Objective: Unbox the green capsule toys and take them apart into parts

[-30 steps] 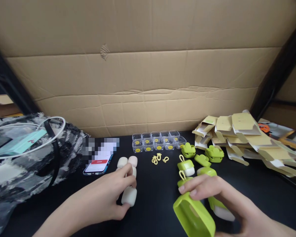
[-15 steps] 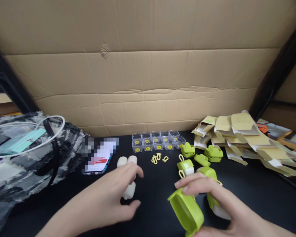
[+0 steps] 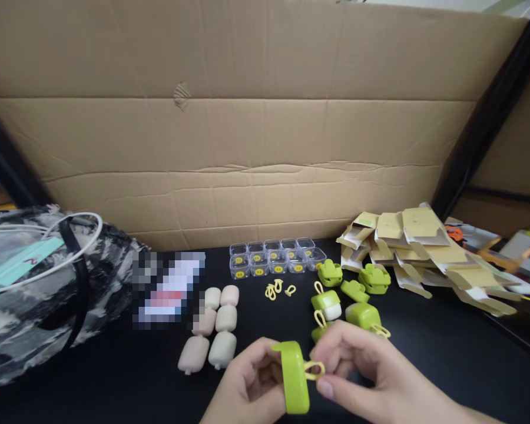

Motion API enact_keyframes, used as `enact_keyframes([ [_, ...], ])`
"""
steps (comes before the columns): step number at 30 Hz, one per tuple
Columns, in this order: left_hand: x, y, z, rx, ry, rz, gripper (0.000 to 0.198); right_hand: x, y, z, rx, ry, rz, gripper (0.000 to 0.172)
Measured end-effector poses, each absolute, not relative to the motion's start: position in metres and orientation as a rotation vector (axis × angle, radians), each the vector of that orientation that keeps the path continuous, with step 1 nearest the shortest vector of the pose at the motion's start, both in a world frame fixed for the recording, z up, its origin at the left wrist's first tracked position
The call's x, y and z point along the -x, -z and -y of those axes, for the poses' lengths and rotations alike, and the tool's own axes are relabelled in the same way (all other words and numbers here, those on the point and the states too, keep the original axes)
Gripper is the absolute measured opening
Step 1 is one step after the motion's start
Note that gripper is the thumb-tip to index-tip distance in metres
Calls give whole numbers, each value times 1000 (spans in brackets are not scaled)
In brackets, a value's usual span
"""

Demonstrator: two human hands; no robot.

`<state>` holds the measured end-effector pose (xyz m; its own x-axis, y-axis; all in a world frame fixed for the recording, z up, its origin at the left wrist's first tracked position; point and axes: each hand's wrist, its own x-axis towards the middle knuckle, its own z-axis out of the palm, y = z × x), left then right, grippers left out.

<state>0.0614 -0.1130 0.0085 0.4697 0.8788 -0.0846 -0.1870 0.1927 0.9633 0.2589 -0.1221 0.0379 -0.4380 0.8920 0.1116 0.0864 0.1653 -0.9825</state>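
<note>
My left hand (image 3: 251, 388) is closed around a green plastic cover (image 3: 295, 377), which stands on edge with its hollow side toward that hand. A small yellow loop (image 3: 314, 370) sticks out of the cover's right side. The thumb and fingertips of my right hand (image 3: 353, 371) are closed at this loop. Behind my right hand lie green-and-white cases with yellow loops, among them one case (image 3: 327, 304) and a green rounded one (image 3: 363, 317). Left of my left hand, pale beige and pinkish rounded pieces (image 3: 223, 349) lie in two columns.
Several loose yellow loops (image 3: 271, 290) lie mid-table. Behind them stand clear plastic boxes (image 3: 278, 262) with yellow stickers. Green flower-shaped parts (image 3: 374, 278) and flattened cartons (image 3: 424, 235) are at right. A phone (image 3: 170, 291) and a patterned bag (image 3: 110, 259) are at left.
The green cover has gone from my right hand into my left and turned on edge. My left hand has moved right, away from the pale pieces. My right hand now pinches the loop.
</note>
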Motion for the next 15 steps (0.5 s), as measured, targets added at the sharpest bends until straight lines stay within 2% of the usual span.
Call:
enact_keyframes([
  [4, -64, -4, 116, -1135, -867, -635, 32, -255, -29, 121, 884, -1552, 1440, 20],
  [9, -65, -2, 120, -1207, -880, -680, 35, -253, -22, 125, 865, -1581, 1406, 20],
  [12, -66, -5, 122, -1235, -859, -699, 33, -257, -29, 128, 932, -1448, 1623, 18],
  [14, -67, -7, 122, -1239, -856, -710, 31, -261, -36, 128, 973, -1202, 1839, 13],
  [15, -69, -7, 122, -1245, -853, -723, 30, -264, -40, 127, 971, -1030, 1952, 18],
])
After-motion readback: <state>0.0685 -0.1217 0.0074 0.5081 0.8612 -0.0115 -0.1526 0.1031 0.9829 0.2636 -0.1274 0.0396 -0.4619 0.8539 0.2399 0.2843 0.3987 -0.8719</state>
